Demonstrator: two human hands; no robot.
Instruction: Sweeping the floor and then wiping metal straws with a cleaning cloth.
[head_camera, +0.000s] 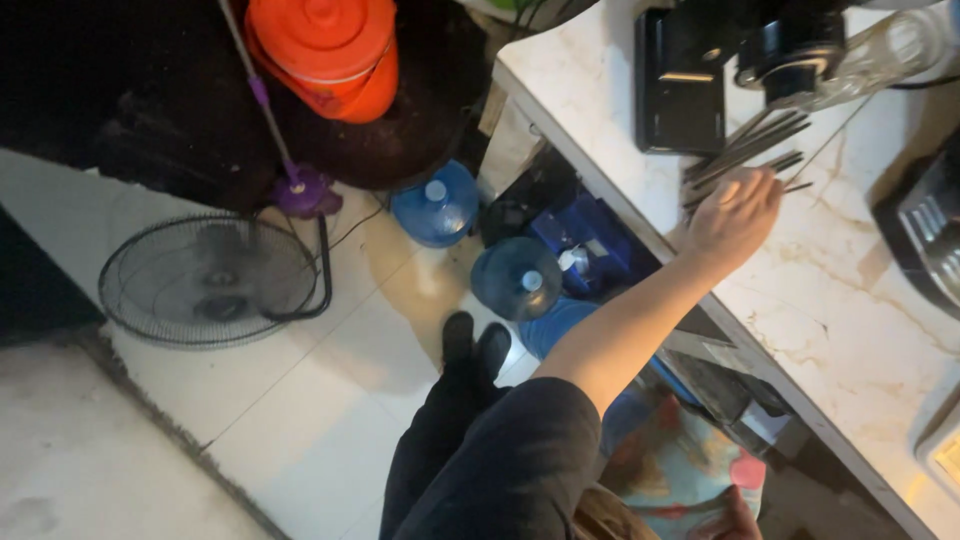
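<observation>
Skewers (745, 150) slanting up-right under hand (735, 215)

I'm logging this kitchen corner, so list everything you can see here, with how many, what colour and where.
Counter: one, pale marbled stone, right side.
Metal sticks: a loose bundle, grey, on the counter at the fingertips.
Black box: one, top of the counter.
Glass jar: one, clear, lying top right.
Dark appliance: one, black, right edge.
Water jugs: at least two, blue, on the floor under the counter edge.
Bucket: one, orange, lidded, top centre.
Mop: one, purple head, beside the bucket.
Fan: one, black wire guard, on the floor, left.
Patterned cloth: one, multicoloured, bottom.
Shoes: two, black, on the tiles.
Right hand: on the sticks.
Left hand: not in view.
</observation>
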